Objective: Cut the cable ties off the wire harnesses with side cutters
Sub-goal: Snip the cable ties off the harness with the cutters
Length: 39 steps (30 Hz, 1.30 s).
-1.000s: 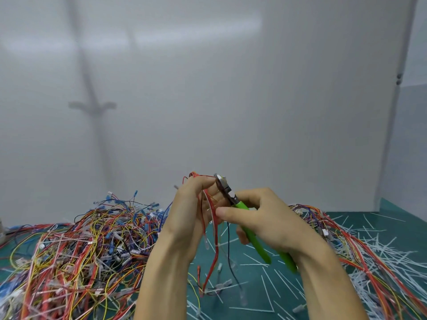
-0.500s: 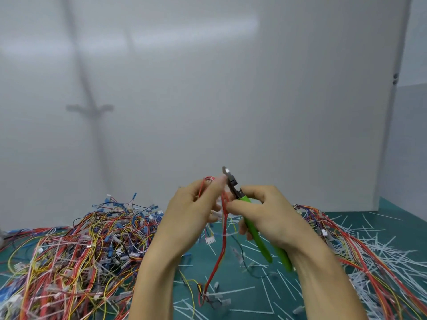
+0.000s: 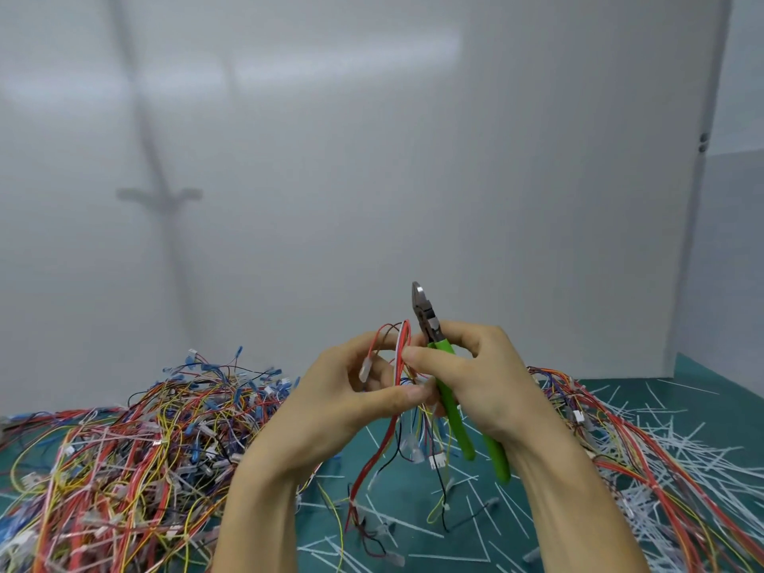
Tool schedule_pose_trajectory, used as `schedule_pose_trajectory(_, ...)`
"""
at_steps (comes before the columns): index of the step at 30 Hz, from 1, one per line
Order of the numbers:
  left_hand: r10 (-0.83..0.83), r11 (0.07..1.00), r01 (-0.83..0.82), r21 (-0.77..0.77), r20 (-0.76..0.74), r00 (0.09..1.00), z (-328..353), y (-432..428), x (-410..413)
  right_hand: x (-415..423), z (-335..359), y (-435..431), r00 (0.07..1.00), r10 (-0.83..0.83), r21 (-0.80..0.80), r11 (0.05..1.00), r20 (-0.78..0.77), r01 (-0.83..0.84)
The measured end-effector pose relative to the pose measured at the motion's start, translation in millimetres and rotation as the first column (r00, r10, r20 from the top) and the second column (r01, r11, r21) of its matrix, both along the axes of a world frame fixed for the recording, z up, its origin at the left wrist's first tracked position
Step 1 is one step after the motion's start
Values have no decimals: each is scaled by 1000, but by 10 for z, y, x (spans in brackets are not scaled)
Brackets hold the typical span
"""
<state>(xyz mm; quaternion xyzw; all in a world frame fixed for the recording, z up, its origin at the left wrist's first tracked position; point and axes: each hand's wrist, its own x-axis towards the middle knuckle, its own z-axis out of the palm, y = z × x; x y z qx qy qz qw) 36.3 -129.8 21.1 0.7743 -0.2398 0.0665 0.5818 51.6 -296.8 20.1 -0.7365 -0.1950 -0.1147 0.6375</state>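
My left hand [image 3: 343,390] holds up a small wire harness [image 3: 400,353] of red, white and yellow wires, pinched between thumb and fingers; its loose ends and white connectors hang down to the table. My right hand [image 3: 479,382] grips the green-handled side cutters [image 3: 448,390], whose metal jaws point upward just right of the wire loop, not on the wires. My right index finger also touches the wires. I cannot make out a cable tie on the held harness.
A big tangle of coloured wire harnesses [image 3: 124,457] covers the left of the green table [image 3: 413,531]. Another heap of wires [image 3: 645,457] lies at the right among several cut white cable ties [image 3: 703,440]. A white wall stands close behind.
The cutter jaws have lifted away from the harness and now point up. My left hand has shifted its hold, and more of the harness hangs spread below both hands.
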Motion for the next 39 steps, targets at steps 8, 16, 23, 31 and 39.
schedule_pose_trajectory(8, -66, 989, 51, -136, -113, 991, -5, 54, -7, 0, 0, -3, 997, -60, -21, 998, 51, 61)
schedule_pose_trajectory(16, 38, 819, -156, -552, -219, 975, 4, 17, 67, -114, 112, 15, 961, -212, 25, 977, 175, 211)
schedule_pose_trajectory(23, 73, 714, -206, -670, -221, 973, 12, 15, 84, -116, 84, -56, 988, -63, -303, 947, 143, 104)
schedule_pose_trajectory(31, 97, 725, -201, -659, -192, 977, 0, 32, 102, -113, 58, -54, 999, -29, -461, 887, 18, 34)
schedule_pose_trajectory(39, 97, 756, -170, -632, -149, 984, 0, -7, 94, -126, 56, -46, 998, -65, -458, 887, 6, 60)
